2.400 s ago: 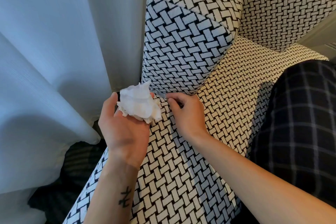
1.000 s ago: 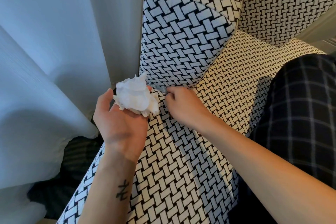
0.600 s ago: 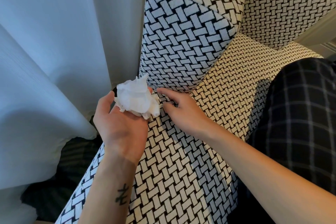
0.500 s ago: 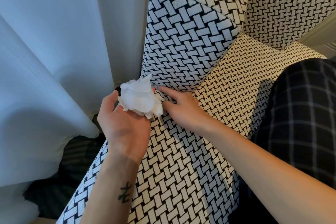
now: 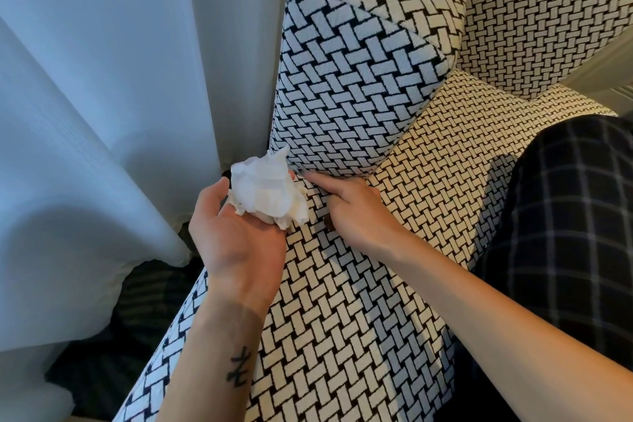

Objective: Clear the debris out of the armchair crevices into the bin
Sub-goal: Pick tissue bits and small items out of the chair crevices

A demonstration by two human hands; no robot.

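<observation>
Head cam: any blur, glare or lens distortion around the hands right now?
Head view: left hand and right hand sharp, no motion blur; wide-angle lens bows the curtain and armchair edges; soft daylight, no glare; crumpled tissue bright yet folds readable; faint shadow on the seat below the right forearm.

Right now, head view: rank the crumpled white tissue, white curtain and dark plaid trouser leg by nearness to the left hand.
1. Crumpled white tissue: held in the left hand itself.
2. White curtain: just to its left.
3. Dark plaid trouser leg: far right, beyond the right hand.
</observation>
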